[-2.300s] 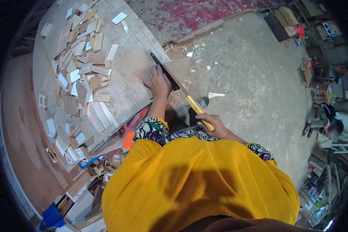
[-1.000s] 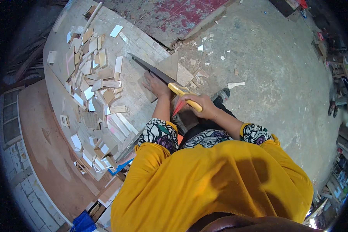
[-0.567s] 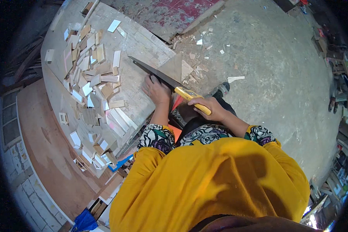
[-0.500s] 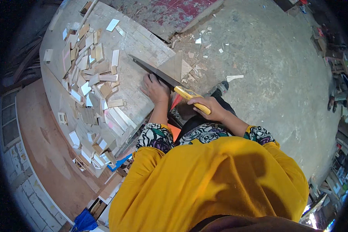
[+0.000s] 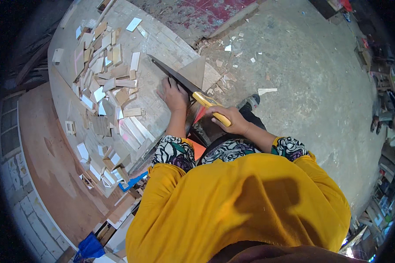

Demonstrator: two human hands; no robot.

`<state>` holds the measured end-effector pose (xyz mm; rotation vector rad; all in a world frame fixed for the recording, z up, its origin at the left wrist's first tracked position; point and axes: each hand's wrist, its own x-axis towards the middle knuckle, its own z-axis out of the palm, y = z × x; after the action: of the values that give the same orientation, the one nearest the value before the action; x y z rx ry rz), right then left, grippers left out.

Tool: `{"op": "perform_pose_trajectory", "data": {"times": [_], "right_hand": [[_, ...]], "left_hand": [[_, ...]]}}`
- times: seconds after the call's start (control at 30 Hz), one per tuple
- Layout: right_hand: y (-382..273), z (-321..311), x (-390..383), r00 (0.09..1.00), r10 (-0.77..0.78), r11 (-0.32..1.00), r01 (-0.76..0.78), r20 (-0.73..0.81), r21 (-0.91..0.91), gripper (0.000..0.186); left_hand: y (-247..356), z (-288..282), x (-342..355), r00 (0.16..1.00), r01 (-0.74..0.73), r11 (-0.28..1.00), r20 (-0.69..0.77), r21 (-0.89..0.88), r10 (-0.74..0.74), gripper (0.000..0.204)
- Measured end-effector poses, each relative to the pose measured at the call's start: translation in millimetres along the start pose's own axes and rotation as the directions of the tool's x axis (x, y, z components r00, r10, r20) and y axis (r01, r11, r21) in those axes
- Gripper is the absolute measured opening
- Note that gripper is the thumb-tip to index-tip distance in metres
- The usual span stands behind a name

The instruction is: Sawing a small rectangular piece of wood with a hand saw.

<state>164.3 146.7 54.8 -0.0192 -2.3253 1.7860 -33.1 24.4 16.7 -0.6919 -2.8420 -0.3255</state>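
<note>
My right hand (image 5: 232, 119) is closed round the yellow handle (image 5: 208, 104) of a handsaw. The dark blade (image 5: 171, 72) points up and left, lying across the worktable (image 5: 153, 48) near its edge. Just below the blade, my left hand (image 5: 173, 94) rests with fingers apart on the tabletop area; whether a workpiece is under it I cannot make out. A thin triangular board (image 5: 197, 68) sits beyond the blade at the table corner. Many small wooden offcuts (image 5: 114, 83), some white-faced, lie scattered on the table's left half.
A concrete floor (image 5: 303, 87) with wood scraps extends right, and my shoe (image 5: 250, 103) is beside the table. Red tiles (image 5: 206, 15) are beyond. A brown board (image 5: 44, 144) is at left, a blue bag (image 5: 90, 247) lower left. A partly seen person (image 5: 384, 118) is at far right.
Since the earliest frame the saw has swung to a flatter diagonal and the view has shifted. Over the last half second the saw and my right hand moved slightly up and left along the blade's line.
</note>
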Motion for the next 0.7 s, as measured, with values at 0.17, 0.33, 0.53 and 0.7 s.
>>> {"op": "perform_pose_trajectory", "data": {"times": [0.17, 0.33, 0.53, 0.7], "right_hand": [[-3.3, -10.2, 6.5, 0.997, 0.029, 0.971, -0.011, -0.072, 0.239, 0.031], [-1.6, -12.3, 6.0, 0.993, 0.08, 0.959, -0.052, -0.09, 0.278, 0.036], [-1.4, 22.1, -6.0, 0.914, 0.224, 0.948, -0.124, -0.338, 0.293, 0.035], [5.3, 16.3, -12.4, 0.96, 0.098, 0.991, -0.119, -0.263, -0.065, 0.022]], "left_hand": [[-3.8, -7.7, -2.1, 1.0, 0.003, 0.997, 0.022, -0.081, -0.001, 0.04], [-4.6, -3.1, -4.2, 1.0, -0.017, 0.997, -0.016, -0.081, 0.015, 0.041], [-4.1, -0.9, -6.3, 1.0, -0.011, 0.999, -0.005, -0.033, 0.01, 0.045], [-11.8, -8.6, -17.9, 0.992, -0.085, 0.996, 0.09, 0.003, 0.084, 0.067]]}}
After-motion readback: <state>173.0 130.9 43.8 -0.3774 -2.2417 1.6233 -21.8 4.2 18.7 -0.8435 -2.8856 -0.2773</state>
